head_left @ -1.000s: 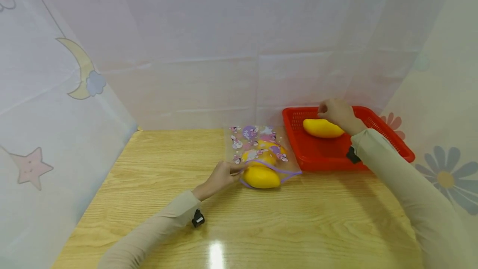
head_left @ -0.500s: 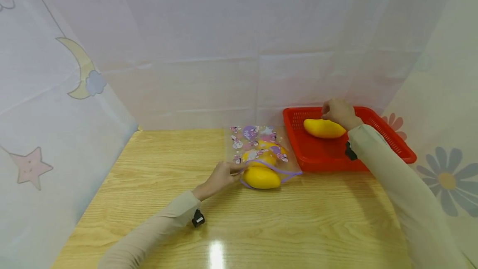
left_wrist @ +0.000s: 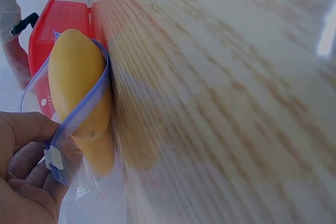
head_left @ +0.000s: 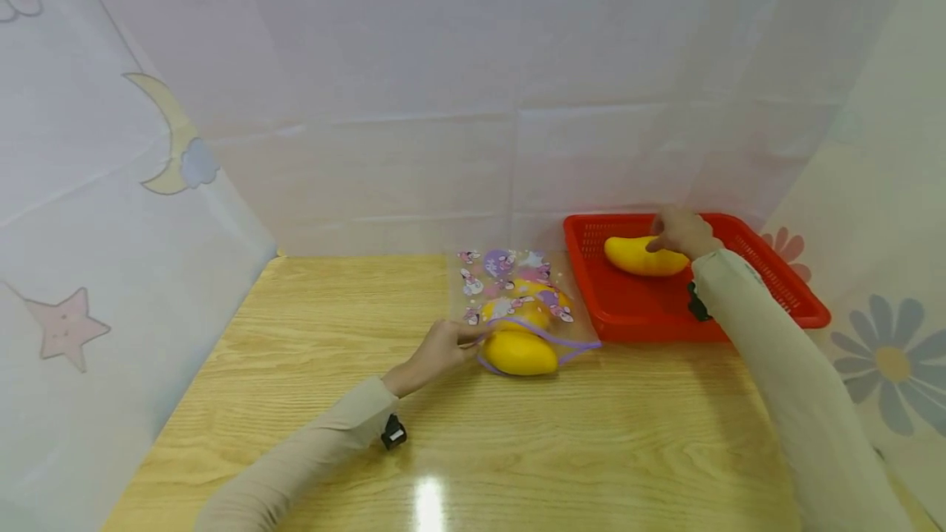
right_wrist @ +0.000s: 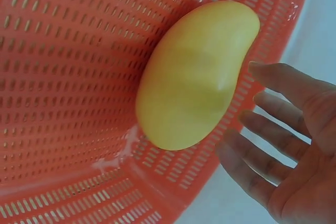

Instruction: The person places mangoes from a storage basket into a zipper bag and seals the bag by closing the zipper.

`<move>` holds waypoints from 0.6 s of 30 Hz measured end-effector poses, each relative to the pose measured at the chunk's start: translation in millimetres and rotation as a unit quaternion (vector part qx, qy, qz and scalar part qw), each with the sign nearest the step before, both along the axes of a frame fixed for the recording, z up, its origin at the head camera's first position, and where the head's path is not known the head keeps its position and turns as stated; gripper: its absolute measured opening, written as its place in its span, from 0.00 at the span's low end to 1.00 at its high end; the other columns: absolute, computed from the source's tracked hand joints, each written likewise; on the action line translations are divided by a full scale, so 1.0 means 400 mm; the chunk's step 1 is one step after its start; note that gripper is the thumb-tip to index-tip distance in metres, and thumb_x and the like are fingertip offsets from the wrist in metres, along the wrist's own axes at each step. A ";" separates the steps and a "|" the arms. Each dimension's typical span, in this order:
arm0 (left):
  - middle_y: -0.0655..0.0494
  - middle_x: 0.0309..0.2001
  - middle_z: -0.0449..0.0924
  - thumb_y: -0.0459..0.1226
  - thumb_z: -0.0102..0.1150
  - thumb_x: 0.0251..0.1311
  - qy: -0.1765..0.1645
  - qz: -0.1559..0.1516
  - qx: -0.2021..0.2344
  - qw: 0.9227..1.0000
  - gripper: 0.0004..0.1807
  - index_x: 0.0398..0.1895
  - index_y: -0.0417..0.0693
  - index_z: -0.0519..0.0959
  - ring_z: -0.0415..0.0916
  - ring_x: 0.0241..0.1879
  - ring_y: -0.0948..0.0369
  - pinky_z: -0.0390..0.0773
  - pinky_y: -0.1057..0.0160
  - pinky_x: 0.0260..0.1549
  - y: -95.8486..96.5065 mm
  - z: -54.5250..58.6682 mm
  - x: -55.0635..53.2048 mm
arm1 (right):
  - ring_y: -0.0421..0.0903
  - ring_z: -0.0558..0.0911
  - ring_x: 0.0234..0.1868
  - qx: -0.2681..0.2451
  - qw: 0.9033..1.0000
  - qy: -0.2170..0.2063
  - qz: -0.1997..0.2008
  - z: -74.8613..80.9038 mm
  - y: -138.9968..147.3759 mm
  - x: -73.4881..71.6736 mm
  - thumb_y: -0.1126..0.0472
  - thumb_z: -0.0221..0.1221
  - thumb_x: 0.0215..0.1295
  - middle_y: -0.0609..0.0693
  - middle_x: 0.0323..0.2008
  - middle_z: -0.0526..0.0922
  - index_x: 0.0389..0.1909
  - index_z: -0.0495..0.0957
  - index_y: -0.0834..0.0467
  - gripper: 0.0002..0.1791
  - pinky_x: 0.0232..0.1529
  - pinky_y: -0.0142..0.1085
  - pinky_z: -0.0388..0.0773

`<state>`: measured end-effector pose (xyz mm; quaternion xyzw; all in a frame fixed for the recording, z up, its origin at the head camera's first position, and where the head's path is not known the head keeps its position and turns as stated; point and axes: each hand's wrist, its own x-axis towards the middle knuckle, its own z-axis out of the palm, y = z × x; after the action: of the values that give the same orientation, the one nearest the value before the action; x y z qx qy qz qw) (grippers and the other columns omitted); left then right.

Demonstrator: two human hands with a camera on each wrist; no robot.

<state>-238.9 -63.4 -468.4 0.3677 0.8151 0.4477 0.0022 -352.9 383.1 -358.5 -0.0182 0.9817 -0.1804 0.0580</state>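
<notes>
With thumb and fingers, my left hand pinches the purple-edged mouth of a clear printed zip bag, right by its white slider. A yellow mango lies in the bag's opening, and more yellow fruit shows through the film behind it. Over the red basket, my right hand has its fingers apart and loosely bent, holding nothing. Beneath it a single mango lies against the basket's far side; in the right wrist view the fingertips are just beside this fruit.
The red slotted basket stands at the back right of the wooden table, close beside the bag. A pale cloth wall rises behind the table, with printed cloth at both sides.
My right hand has shifted slightly right and lower over the mango in the basket, its fingers spreading. My left hand keeps its pinch on the bag. The whole head view has shifted slightly.
</notes>
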 end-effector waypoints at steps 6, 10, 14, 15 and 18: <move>0.43 0.53 0.81 0.19 0.60 0.58 -0.003 0.001 -0.002 1.000 0.20 0.55 0.34 0.80 0.80 0.53 0.50 0.80 0.66 0.51 -0.001 0.006 0.004 | 0.68 0.73 0.48 -0.001 1.000 -0.019 -0.007 -0.003 0.012 -0.002 0.60 0.66 0.62 0.71 0.53 0.74 0.55 0.71 0.72 0.27 0.47 0.63 0.75; 0.42 0.52 0.82 0.19 0.60 0.59 0.002 0.001 0.001 1.000 0.20 0.55 0.34 0.80 0.80 0.53 0.50 0.81 0.65 0.50 -0.001 0.008 0.004 | 0.70 0.72 0.50 0.002 1.000 -0.021 -0.007 -0.005 0.019 -0.010 0.59 0.66 0.63 0.72 0.55 0.72 0.58 0.69 0.73 0.29 0.49 0.65 0.73; 0.42 0.53 0.81 0.19 0.60 0.59 -0.006 -0.002 0.002 1.000 0.20 0.55 0.34 0.80 0.80 0.53 0.51 0.81 0.65 0.51 -0.001 0.005 0.002 | 0.70 0.72 0.51 -0.002 1.000 -0.025 -0.006 -0.013 0.021 -0.014 0.58 0.66 0.62 0.72 0.56 0.71 0.59 0.68 0.73 0.31 0.49 0.65 0.73; 0.43 0.53 0.81 0.20 0.60 0.59 -0.008 -0.002 0.001 1.000 0.20 0.55 0.34 0.80 0.80 0.53 0.51 0.81 0.65 0.51 -0.001 0.004 0.002 | 0.70 0.72 0.51 -0.004 1.000 -0.027 -0.008 -0.015 0.021 -0.014 0.58 0.67 0.62 0.72 0.56 0.71 0.59 0.68 0.73 0.31 0.49 0.65 0.73; 0.43 0.53 0.81 0.20 0.60 0.59 -0.011 -0.005 0.000 1.000 0.20 0.55 0.35 0.80 0.80 0.53 0.51 0.80 0.65 0.51 0.000 0.001 0.001 | 0.69 0.72 0.50 -0.004 0.999 -0.034 -0.009 -0.019 0.020 -0.015 0.58 0.67 0.62 0.72 0.56 0.71 0.59 0.68 0.73 0.32 0.49 0.65 0.73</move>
<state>-238.5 -63.5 -468.2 0.3663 0.8134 0.4516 0.0137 -359.1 391.3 -366.3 -0.0032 0.9785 -0.1857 0.0899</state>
